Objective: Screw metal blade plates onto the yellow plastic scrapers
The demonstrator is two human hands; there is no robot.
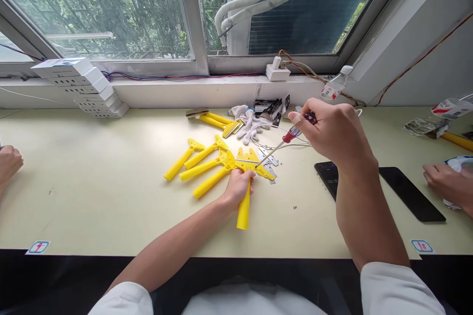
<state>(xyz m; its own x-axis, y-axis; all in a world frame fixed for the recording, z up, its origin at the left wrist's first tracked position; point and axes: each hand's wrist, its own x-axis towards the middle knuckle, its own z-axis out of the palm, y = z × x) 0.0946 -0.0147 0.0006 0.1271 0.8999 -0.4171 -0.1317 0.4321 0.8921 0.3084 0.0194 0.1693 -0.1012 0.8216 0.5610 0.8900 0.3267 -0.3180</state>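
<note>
1. L hand (238, 189) grasps a yellow scraper (243, 211) by its neck, thumb on top; handle points down toward the person. This scraper is near the middle of the table (111, 216), w/ its head away from the person.
2. R hand (328, 130) is closed around the handle of a screwdriver (291, 134), which is tilted, shaft going down-left. Its tip is at the scraper's head; I cannot tell if it sits in a screw.
3. Just beside the head, on its R side, are thin metal blades (272, 157), partly hidden. Small screws (294, 206) lie nearer to the person, apart from the blades.
4. To the L, four other scrapers (211, 185) lie at a slant, handles toward lower L.
5. Behind these: two scrapers w/ metal blades (216, 119), then white gloves (253, 123) and black packs (271, 108) next to them.
6. On the R side are two phones: one (327, 174) shows digits, partly covered by the R forearm; the other (412, 194) has a dark screen.
7. At far L, a co-worker's hand (9, 165), fingers curled; at far R, another person's hand (449, 184) touches a white-and-blue item (460, 163), type unclear.
</note>
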